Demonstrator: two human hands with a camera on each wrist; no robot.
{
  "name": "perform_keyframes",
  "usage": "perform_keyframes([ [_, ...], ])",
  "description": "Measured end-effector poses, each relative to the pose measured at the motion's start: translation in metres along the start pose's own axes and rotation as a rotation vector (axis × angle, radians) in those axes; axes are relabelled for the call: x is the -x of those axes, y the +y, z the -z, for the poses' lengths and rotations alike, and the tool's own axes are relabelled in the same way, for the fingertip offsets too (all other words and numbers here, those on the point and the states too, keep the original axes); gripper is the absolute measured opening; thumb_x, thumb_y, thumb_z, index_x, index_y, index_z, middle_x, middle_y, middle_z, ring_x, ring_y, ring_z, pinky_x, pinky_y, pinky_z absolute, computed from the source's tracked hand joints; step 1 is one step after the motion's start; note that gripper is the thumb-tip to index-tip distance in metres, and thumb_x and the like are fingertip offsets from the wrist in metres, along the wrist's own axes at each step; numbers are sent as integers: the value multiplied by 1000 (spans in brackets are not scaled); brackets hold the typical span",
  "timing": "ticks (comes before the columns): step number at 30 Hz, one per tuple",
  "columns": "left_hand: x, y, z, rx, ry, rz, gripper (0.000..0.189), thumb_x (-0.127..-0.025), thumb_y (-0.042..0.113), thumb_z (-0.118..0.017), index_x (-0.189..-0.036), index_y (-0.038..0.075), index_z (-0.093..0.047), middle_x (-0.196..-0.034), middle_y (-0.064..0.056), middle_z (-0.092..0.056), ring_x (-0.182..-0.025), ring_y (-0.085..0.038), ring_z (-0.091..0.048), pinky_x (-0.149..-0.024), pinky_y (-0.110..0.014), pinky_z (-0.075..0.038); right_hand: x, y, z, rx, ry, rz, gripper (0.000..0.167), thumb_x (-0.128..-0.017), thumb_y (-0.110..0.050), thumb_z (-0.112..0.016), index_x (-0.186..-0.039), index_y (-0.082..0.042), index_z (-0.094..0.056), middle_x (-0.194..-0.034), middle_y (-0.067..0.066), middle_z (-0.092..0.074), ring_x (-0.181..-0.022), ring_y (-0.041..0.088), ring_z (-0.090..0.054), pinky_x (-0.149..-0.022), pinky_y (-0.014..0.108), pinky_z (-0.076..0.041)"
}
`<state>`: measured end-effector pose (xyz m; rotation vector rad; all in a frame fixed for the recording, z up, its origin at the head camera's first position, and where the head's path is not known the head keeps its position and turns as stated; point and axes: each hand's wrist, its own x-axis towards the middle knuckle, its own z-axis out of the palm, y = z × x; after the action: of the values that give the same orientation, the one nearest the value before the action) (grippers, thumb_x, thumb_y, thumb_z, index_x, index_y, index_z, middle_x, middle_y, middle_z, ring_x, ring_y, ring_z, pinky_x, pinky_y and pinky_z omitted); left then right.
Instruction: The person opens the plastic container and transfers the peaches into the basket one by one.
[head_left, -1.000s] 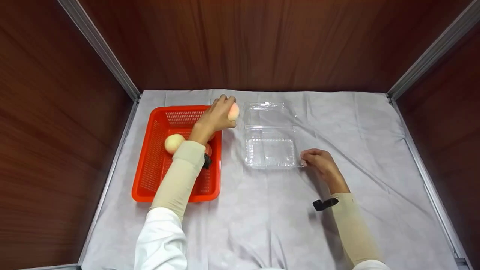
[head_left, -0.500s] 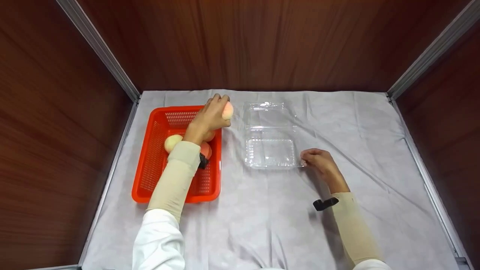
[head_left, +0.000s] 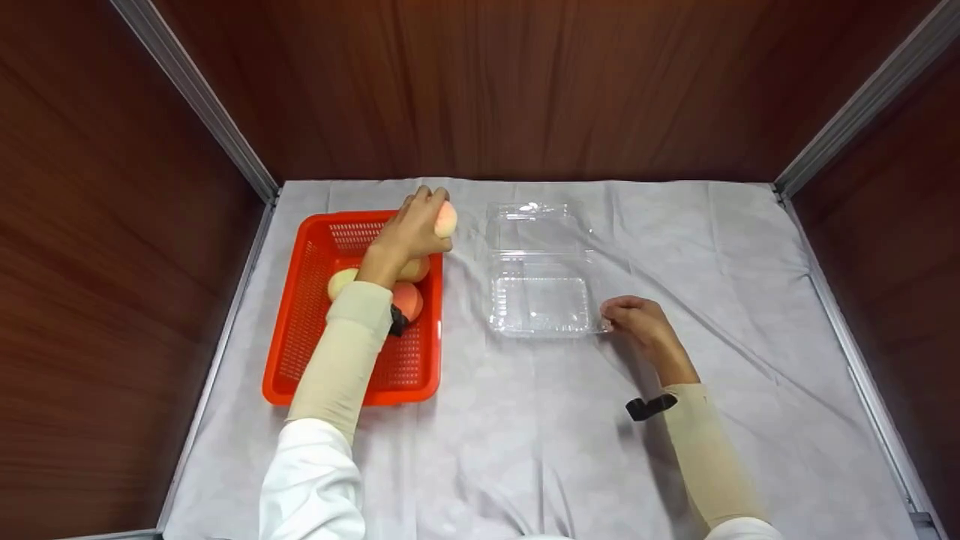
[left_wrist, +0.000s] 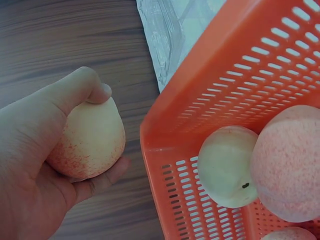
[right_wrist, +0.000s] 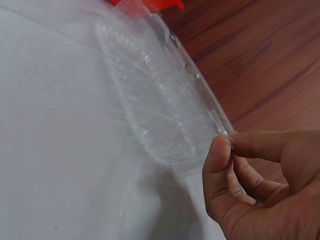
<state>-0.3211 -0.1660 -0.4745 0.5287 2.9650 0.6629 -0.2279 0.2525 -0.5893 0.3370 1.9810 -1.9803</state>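
Observation:
My left hand (head_left: 405, 236) grips a pale peach with red speckles (head_left: 446, 220), raised over the far right corner of the red plastic basket (head_left: 433, 352). In the left wrist view, thumb and fingers curl around that peach (left_wrist: 95, 137). Below the hand, several more peaches lie in the basket, among them a pinkish one (head_left: 409, 301) and a pale one (head_left: 341, 282); the left forearm hides part of them. To the right, a clear plastic clamshell box (head_left: 540, 304) lies unfolded, its lid towards the back. My right hand (head_left: 637, 322) pinches its near right corner between thumb and fingers.
A light grey cloth (head_left: 510, 435) with creases covers the table. Dark wood-grain panels (head_left: 480, 90) stand at the back and both sides, joined by metal corner strips. A black wrist mount (head_left: 651, 407) sticks out from the right forearm.
My left hand has moved a little left with the peach, from beside the basket towards its right rim. More of the peaches below now shows. The right hand and clamshell box stay in place.

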Motion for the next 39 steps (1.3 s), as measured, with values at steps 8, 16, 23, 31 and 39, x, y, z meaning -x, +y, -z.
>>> perform_keyframes([
  [8,5,-7,3,16,-9,9,69,-81,19,-78,-142,5,-49,-133,-23,-52,-117,-40,-56,-98,-54,-55,0,0,-1,4,-3,-2,8,-99,4,-63,-102,6,-70,-74,0,-69,-66,8,-64,-67,20,-56],
  [16,6,-15,7,28,-6,29,76,-80,22,-81,-146,4,-47,-137,-24,-51,-121,-42,-55,-100,-55,-54,-2,-2,-1,41,3,-2,9,-98,3,-63,-103,5,-71,-74,-1,-70,-66,7,-65,-67,20,-57],
  [23,8,-24,7,33,-15,45,77,-83,22,-81,-149,4,-45,-141,-24,-49,-125,-42,-54,-103,-56,-54,-2,-2,-1,49,4,-13,14,-100,2,-63,-111,10,-67,-75,-2,-69,-68,7,-64,-68,20,-56],
  [31,13,-33,10,56,20,64,75,-82,19,-81,-147,3,-47,-136,-25,-50,-122,-42,-55,-104,-56,-52,-2,-3,1,-8,-23,-28,19,-100,4,-60,-114,17,-61,-75,2,-67,-68,11,-64,-69,24,-56],
  [39,18,-42,12,76,19,98,76,-82,19,-82,-148,3,-47,-137,-25,-50,-122,-43,-55,-107,-57,-50,-1,-2,-1,-16,-8,-4,14,-100,3,-62,-110,13,-65,-74,0,-67,-67,10,-64,-69,24,-56],
])
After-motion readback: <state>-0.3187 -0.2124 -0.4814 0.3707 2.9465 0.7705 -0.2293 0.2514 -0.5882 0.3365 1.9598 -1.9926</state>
